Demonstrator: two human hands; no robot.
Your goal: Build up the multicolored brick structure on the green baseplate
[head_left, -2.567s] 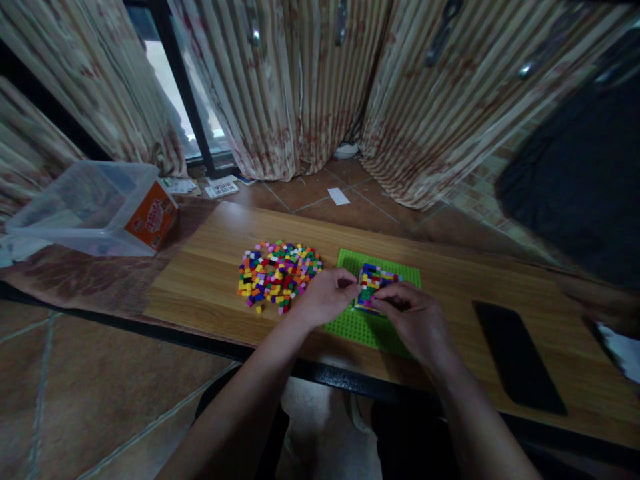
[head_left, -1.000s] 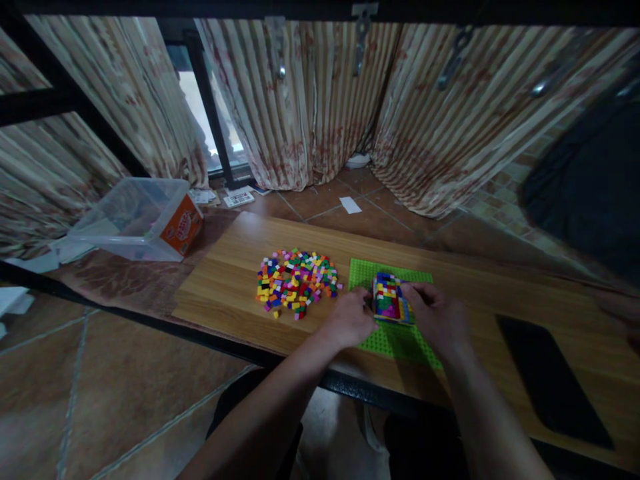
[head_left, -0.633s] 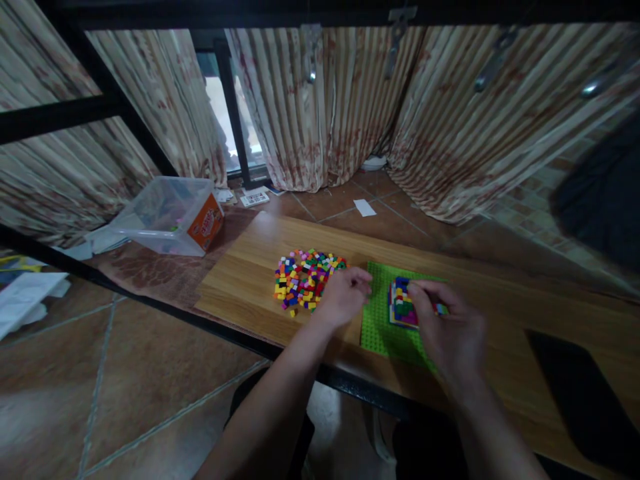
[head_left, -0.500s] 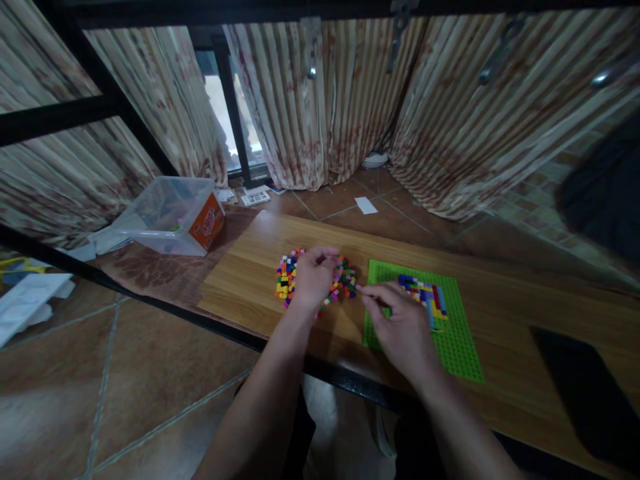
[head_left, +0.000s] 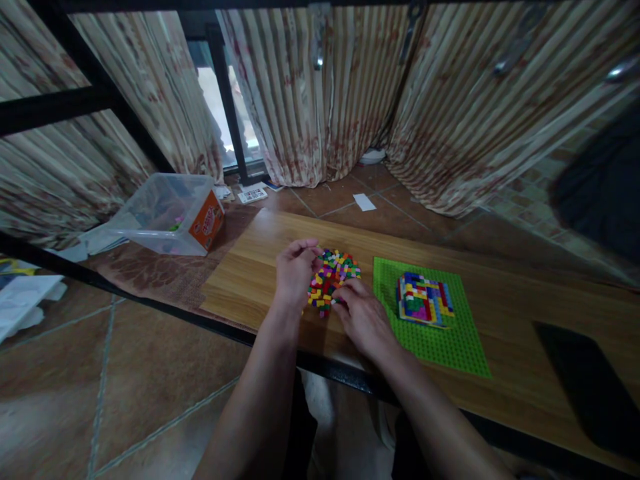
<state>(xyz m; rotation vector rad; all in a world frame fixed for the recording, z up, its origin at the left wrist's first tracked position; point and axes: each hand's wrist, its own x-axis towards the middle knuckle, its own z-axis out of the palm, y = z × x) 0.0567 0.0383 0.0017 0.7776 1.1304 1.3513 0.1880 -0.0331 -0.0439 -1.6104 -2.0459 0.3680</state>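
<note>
A loose pile of small colourful building bricks (head_left: 336, 270) lies on the wooden tabletop between my hands. My left hand (head_left: 294, 272) is at the pile's left edge, its fingers loosely bent and apart, with nothing visible in them. At the pile's lower right, my right hand (head_left: 364, 315) has thumb and fingertips drawn together on the bricks; what they grip is too small to make out. To the right lies a green baseplate (head_left: 453, 350), and on it stands a low block built of many-coloured bricks (head_left: 423, 298).
A clear plastic box (head_left: 165, 207) with an orange label stands at the table's left end, a few pieces inside. A dark flat object (head_left: 585, 387) lies at the right on the wooden table (head_left: 240, 280). Behind hang striped curtains (head_left: 310, 100); a white card (head_left: 364, 202) is on the floor.
My right hand has moved left from the baseplate to the pile, uncovering the brick block. The left hand has shifted left, off the middle of the pile. The view has tilted slightly.
</note>
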